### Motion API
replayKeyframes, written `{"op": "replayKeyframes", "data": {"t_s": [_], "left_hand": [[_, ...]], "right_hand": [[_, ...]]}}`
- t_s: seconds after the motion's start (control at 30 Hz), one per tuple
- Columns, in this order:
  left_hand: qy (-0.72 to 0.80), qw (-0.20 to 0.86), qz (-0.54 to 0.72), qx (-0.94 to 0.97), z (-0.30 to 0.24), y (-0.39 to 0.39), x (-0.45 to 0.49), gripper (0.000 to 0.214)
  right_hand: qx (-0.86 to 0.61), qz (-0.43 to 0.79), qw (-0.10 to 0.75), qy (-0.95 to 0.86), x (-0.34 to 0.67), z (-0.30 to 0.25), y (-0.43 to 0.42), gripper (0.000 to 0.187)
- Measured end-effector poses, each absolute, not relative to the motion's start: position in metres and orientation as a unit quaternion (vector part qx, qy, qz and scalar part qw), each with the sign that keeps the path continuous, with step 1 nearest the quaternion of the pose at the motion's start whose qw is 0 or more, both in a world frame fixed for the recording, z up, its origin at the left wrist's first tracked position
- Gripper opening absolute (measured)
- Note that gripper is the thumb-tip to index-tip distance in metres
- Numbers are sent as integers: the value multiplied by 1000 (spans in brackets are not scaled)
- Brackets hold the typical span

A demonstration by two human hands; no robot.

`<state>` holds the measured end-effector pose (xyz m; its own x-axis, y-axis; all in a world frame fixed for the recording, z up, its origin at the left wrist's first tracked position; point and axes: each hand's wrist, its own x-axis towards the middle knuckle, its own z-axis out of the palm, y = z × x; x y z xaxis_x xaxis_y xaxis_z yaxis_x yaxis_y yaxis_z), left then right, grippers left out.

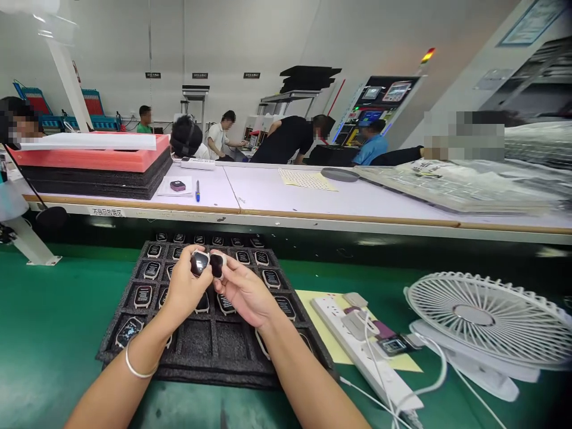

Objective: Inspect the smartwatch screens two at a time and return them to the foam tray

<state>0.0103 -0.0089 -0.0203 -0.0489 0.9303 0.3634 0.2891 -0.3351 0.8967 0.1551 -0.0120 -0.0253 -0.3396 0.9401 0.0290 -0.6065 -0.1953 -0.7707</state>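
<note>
My left hand [185,286] is closed on a smartwatch body [200,263] with a dark, shiny face and a light frame. Close beside it, my right hand [243,286] grips a second smartwatch body [217,266], also dark-faced. The two watches are held side by side, nearly touching, above a black foam tray [196,344]. Strapless watches with lit screens, such as the watch [143,296] at the left, lie in many of its pockets. Two pockets near the front hold nothing. My hands and forearms hide part of the tray.
A white power strip [361,351] with cables lies right of the tray on yellow paper, beside a white fan [482,322]. Behind, a white shelf [263,193] carries a red foam tray [134,159], a pen [198,192] and plastic trays [460,185]. Several people work beyond.
</note>
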Motion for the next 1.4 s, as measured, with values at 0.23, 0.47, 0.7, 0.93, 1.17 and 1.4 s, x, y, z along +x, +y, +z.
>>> {"op": "replayKeyframes", "data": {"t_s": [0.23,0.47,0.7,0.93,1.17,1.4], "left_hand": [[495,329,554,583,-19,-9,11,39],[456,445,555,535,-15,-9,12,43],[445,435,564,542,-14,-9,11,40],[448,436,574,529,-12,-9,11,45],[454,412,565,553,-8,-11,8,42],[506,295,515,626,-6,-16,6,34]], "right_hand": [[-207,754,522,-340,158,-17,-14,42],[-205,755,519,-345,161,-16,-14,38],[-194,754,524,-346,161,-17,-15,43],[-192,747,522,-365,161,-16,-16,41],[-208,744,524,-359,161,-17,-16,41],[-214,737,527,-364,159,-17,-17,41]]}}
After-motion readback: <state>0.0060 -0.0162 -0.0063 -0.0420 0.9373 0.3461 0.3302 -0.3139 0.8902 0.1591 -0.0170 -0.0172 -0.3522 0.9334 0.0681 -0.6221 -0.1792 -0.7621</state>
